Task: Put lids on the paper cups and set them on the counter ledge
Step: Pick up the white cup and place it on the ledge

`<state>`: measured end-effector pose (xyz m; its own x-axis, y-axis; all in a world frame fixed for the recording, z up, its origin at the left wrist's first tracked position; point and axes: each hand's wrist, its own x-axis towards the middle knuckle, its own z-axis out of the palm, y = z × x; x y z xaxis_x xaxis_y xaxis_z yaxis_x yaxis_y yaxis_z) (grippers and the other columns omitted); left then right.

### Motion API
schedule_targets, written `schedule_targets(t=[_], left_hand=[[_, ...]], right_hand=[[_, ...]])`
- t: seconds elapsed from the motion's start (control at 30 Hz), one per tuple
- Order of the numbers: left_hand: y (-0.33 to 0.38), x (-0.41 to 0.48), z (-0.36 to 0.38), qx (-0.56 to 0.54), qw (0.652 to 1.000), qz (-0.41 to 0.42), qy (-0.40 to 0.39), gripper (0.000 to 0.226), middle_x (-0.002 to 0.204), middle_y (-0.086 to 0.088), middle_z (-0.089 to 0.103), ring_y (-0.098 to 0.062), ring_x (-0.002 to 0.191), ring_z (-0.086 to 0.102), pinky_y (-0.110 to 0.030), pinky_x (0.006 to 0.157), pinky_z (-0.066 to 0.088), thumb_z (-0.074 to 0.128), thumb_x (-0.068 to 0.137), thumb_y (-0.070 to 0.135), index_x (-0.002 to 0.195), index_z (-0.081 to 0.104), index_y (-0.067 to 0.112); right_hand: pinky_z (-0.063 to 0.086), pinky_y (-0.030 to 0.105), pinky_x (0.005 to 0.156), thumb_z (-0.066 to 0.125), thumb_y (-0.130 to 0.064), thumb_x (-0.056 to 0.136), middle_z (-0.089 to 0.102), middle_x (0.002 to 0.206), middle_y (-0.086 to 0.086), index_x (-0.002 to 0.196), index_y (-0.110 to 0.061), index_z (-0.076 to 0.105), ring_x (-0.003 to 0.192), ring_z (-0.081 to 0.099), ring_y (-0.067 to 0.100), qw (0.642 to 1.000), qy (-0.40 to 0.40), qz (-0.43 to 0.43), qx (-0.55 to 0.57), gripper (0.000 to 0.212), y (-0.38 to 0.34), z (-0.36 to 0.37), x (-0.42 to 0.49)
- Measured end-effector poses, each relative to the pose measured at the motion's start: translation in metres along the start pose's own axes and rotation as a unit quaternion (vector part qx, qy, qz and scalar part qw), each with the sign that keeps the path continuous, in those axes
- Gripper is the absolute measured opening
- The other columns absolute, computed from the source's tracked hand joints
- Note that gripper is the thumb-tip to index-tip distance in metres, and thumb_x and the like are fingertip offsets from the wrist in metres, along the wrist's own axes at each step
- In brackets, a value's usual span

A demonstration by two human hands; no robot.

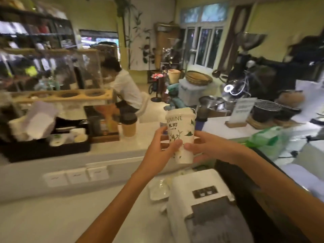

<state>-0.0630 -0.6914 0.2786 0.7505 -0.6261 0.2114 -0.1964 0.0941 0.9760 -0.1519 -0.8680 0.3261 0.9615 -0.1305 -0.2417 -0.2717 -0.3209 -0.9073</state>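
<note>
A white paper cup (181, 130) printed with green leaves and dark lettering is held up in the air above the counter ledge (143, 137). A white lid (180, 111) sits on its top. My left hand (164, 146) grips the cup's lower left side, and my right hand (206, 146) grips its lower right side. A brown paper cup with a dark lid (129, 124) stands on the ledge to the left.
A white machine (201, 199) stands on the lower counter under my arms. A black tray of supplies (45, 146) sits at left, a sign (240, 111) and baskets at right. A person in a white shirt (126, 88) bends behind the counter.
</note>
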Motion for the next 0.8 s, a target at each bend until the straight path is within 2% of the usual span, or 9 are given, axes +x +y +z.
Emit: schedule_targets(t=[0.13,0.2,0.27,0.33,0.4,0.53,0.6,0.7,0.8], left_hand=[[-0.014,0.085,0.091,-0.006,0.999,0.0,-0.042,0.063,0.125,0.008,0.058,-0.001,0.104,0.062,-0.011,0.069,0.057,0.067,0.09,0.028,0.143,0.033,0.03],[-0.029,0.135,0.133,0.008,0.998,-0.012,-0.061,0.065,0.138,0.0,0.053,-0.013,0.116,0.059,-0.024,0.086,0.057,0.066,0.092,0.02,0.145,0.029,0.027],[-0.046,0.182,0.172,0.037,0.996,-0.02,-0.078,0.07,0.145,-0.006,0.048,-0.022,0.126,0.053,-0.038,0.099,0.051,0.063,0.092,0.012,0.149,0.024,0.023],[-0.066,0.225,0.207,0.071,0.994,-0.029,-0.084,0.072,0.144,-0.008,0.049,-0.026,0.127,0.051,-0.043,0.102,0.048,0.062,0.09,0.007,0.149,0.022,0.022],[-0.089,0.263,0.235,0.085,0.991,-0.044,-0.09,0.073,0.145,-0.012,0.049,-0.03,0.128,0.051,-0.049,0.104,0.047,0.059,0.09,0.003,0.148,0.021,0.023],[-0.134,0.325,0.265,0.103,0.988,-0.059,-0.102,0.076,0.15,-0.012,0.042,-0.03,0.134,0.045,-0.048,0.108,0.043,0.054,0.092,0.001,0.15,0.01,0.022],[-0.153,0.348,0.271,0.097,0.989,-0.059,-0.098,0.077,0.151,-0.014,0.04,-0.029,0.134,0.044,-0.046,0.109,0.042,0.051,0.091,-0.003,0.15,0.007,0.02],[-0.175,0.37,0.276,0.095,0.989,-0.072,-0.093,0.077,0.148,-0.017,0.043,-0.03,0.132,0.047,-0.048,0.109,0.042,0.045,0.089,-0.009,0.149,0.008,0.021],[-0.192,0.374,0.279,0.087,0.99,-0.066,-0.093,0.077,0.146,-0.015,0.045,-0.03,0.132,0.047,-0.047,0.11,0.041,0.041,0.087,-0.011,0.149,0.012,0.022]], right_hand=[[0.056,0.043,0.094,0.079,-0.02,0.083,0.071,0.121,0.004,0.135,-0.024,0.051,0.107,0.071,0.021,0.998,0.062,0.031,-0.013,0.06,0.034,-0.108,0.015],[0.059,0.039,0.09,0.081,-0.017,0.081,0.069,0.121,0.006,0.136,-0.021,0.047,0.107,0.069,0.021,0.994,0.098,0.05,-0.022,0.065,0.056,-0.157,0.034],[0.057,0.043,0.093,0.082,-0.013,0.079,0.066,0.124,0.008,0.139,-0.019,0.041,0.11,0.066,0.024,0.989,0.127,0.069,-0.02,0.073,0.083,-0.2,0.06],[0.056,0.044,0.094,0.083,-0.011,0.077,0.061,0.128,0.011,0.144,-0.016,0.033,0.112,0.063,0.027,0.982,0.172,0.075,-0.028,0.084,0.111,-0.234,0.089],[0.058,0.039,0.087,0.087,-0.012,0.071,0.058,0.127,0.011,0.145,-0.013,0.029,0.111,0.061,0.027,0.973,0.218,0.066,-0.044,0.094,0.136,-0.259,0.121],[0.056,0.025,0.074,0.086,-0.003,0.069,0.061,0.108,0.006,0.142,-0.01,0.029,0.091,0.061,0.018,0.962,0.268,0.056,-0.022,0.093,0.18,-0.298,0.182],[0.057,0.031,0.079,0.087,-0.004,0.069,0.062,0.1,0.002,0.14,-0.01,0.031,0.091,0.064,0.02,0.958,0.281,0.052,-0.027,0.09,0.198,-0.313,0.209],[0.05,0.05,0.098,0.087,-0.006,0.07,0.062,0.12,0.016,0.139,-0.01,0.03,0.109,0.062,0.032,0.958,0.28,0.059,-0.032,0.09,0.214,-0.32,0.233],[0.049,0.052,0.1,0.085,-0.005,0.072,0.056,0.13,0.019,0.139,-0.007,0.027,0.118,0.057,0.035,0.955,0.287,0.066,-0.034,0.089,0.225,-0.316,0.244]])
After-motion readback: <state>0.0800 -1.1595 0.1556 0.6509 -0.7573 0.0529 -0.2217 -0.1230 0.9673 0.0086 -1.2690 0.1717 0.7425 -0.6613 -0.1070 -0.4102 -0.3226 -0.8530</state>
